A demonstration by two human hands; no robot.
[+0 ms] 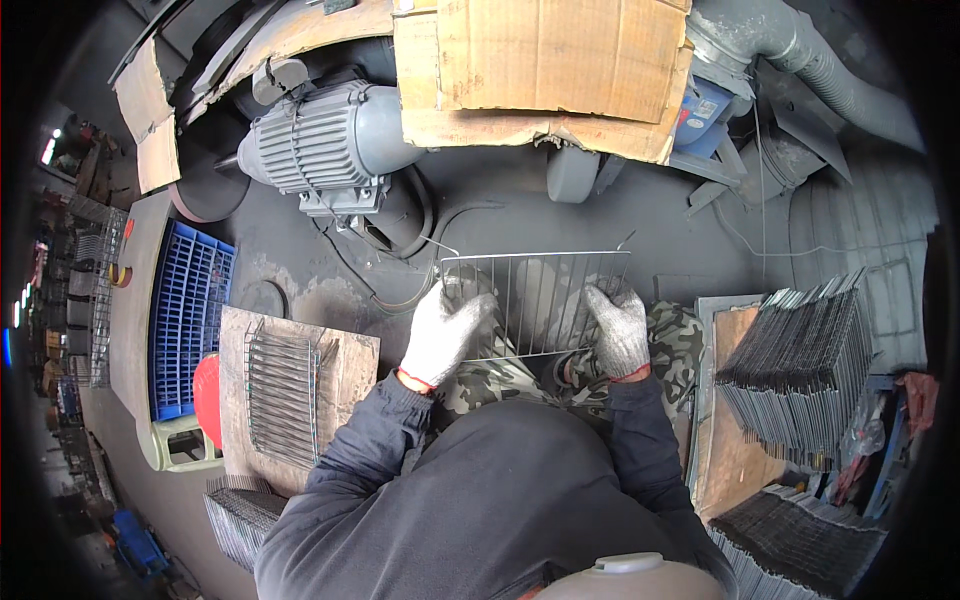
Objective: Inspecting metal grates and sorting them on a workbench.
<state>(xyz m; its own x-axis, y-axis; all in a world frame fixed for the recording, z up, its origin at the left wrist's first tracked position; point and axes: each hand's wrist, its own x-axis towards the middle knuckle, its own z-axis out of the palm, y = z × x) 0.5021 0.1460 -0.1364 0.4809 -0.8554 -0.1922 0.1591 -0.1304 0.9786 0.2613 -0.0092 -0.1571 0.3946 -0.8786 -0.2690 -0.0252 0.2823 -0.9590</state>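
Between my two gloved hands, above my lap, is a rectangular wire rack [540, 300] with thin parallel bars. Its far edge carries a short bent wire end near each corner. My left hand [449, 335], in a white knit glove, is closed on the rack's left side with the thumb pointing inward. On the opposite side my right hand [618, 328], its glove greyed with dirt, grips the rack the same way. Camouflage trousers show through the bars.
At left, several wire racks [280, 395] lie on a board [350, 345]; a blue plastic crate [192, 320] stands beyond. To the right is a tall stack of wire racks [800, 370]. A grey motor [315, 140] and cardboard [550, 60] are ahead.
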